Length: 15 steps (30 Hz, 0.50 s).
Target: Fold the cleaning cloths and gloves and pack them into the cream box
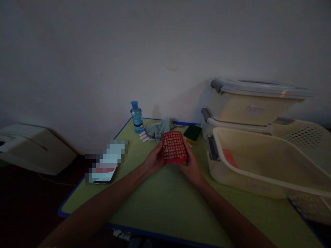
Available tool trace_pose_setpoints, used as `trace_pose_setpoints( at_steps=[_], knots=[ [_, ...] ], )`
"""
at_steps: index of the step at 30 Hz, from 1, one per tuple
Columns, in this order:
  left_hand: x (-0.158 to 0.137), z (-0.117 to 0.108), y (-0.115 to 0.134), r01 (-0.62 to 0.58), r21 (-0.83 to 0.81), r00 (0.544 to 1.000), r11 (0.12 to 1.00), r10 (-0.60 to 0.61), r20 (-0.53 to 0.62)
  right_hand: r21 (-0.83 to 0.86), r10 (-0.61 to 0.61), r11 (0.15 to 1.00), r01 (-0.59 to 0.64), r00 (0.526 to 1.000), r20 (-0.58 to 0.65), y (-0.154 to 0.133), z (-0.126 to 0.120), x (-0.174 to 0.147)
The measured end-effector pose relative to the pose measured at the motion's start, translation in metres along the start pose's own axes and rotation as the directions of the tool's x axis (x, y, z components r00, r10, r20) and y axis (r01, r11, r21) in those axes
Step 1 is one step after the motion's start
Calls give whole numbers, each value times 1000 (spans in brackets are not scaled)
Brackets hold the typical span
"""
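Between my two hands is a small red container [174, 145] with a gold grid-like pattern and a brighter red lower edge. Whether it is a box or a stiff pouch, I cannot tell. My left hand [154, 160] grips its left side, and my right hand [190, 162] curls round its right side. Just behind it lie a grey-green cloth [159, 129] and a white glove-like piece [144, 136]. A dark green and yellow sponge [192, 133] rests close beyond my right fingers.
A blue bottle [137, 117] stands at the back left of the green table [155, 206]. A phone-like device [110, 163], partly blurred, lies left. At right sit an open cream bin [248, 179] with a pink item [230, 157] inside and stacked lidded boxes [253, 103].
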<state>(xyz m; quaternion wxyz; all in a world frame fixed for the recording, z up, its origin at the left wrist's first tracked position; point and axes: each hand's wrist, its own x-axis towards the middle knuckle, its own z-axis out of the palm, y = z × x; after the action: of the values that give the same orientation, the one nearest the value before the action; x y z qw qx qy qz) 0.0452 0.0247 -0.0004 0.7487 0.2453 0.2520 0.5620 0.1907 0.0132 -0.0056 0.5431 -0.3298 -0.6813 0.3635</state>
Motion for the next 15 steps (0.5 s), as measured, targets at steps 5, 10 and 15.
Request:
trace_pose_setpoints(
  at_steps=[5, 10, 15],
  knots=[
    [-1, 1, 1, 10, 4, 1000, 1000, -10, 3, 15, -29, 999, 29, 999, 44, 7, -1, 0],
    [-1, 1, 2, -7, 13, 1000, 1000, 7, -10, 20, -14, 1000, 13, 999, 43, 3, -1, -2],
    [-1, -1, 1, -29, 24, 999, 999, 29, -21, -1, 20, 1000, -20, 999, 49, -3, -2, -3]
  ],
)
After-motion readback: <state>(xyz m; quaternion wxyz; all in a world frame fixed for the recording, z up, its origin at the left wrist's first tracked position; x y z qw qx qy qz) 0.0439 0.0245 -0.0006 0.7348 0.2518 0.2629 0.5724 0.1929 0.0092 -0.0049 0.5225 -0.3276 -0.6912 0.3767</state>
